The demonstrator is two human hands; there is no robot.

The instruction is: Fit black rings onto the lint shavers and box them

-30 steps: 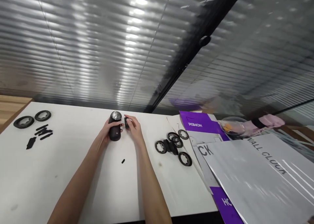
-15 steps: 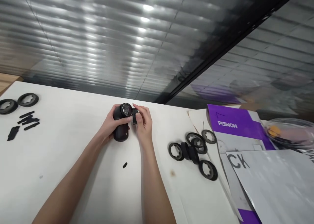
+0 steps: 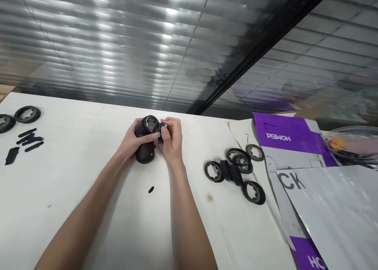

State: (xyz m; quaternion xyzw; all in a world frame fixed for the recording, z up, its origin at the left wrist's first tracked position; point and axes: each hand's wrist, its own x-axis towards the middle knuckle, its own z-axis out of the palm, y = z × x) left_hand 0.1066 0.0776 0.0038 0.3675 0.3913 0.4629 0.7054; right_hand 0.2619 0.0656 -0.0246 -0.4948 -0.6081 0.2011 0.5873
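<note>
My left hand (image 3: 132, 142) is wrapped round a black fabric shaver (image 3: 144, 153), its thumb across the front. The shaver's round perforated metal head (image 3: 152, 123) faces up. Close against the head's right side, my right hand (image 3: 173, 138) pinches a black ring (image 3: 160, 133), seen nearly edge-on; I cannot tell whether it touches the shaver. Below the hands a small black piece (image 3: 151, 189) lies on the white table (image 3: 132, 222).
Several black toothed rings (image 3: 214, 171) lie to the right, with more rings (image 3: 27, 114) and black strips (image 3: 34, 147) at the far left. Purple-and-white packaging (image 3: 283, 132), a grey-white sheet (image 3: 333, 203) and a clear plastic container (image 3: 354, 142) fill the right side. A glass wall with blinds (image 3: 118, 45) stands behind.
The view has shifted slightly. My right hand has turned the ring a little beside the shaver's head; the left hand's hold on the shaver looks the same.
</note>
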